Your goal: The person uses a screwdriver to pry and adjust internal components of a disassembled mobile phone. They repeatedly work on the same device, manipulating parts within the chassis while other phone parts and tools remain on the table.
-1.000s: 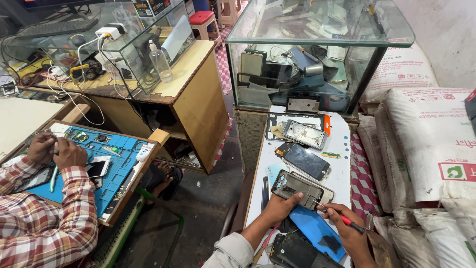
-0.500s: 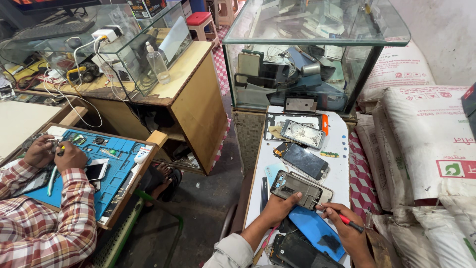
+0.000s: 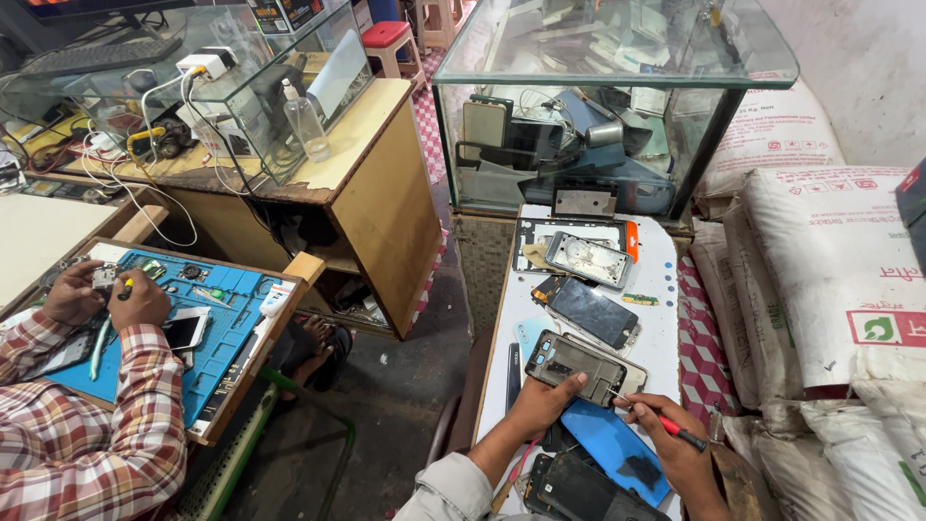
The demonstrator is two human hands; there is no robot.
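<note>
Head view: my left hand (image 3: 536, 403) pins the phone frame (image 3: 576, 365); my right hand (image 3: 675, 446) pinches a red screwdriver (image 3: 672, 425) that could slip and gouge it.

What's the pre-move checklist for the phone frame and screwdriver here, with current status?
1. Left hand steadies the opened phone frame at its near edge: ok.
2. Right hand grips the red-handled screwdriver: ok.
3. Screwdriver tip seated on a screw: cannot tell, too small.
4. Frame lies flat on the white table: ok.
5. Room around the frame: not ok; the dark phone and blue mat crowd it.
6. The co-worker's hands are apart, over their own blue mat: ok.
</note>
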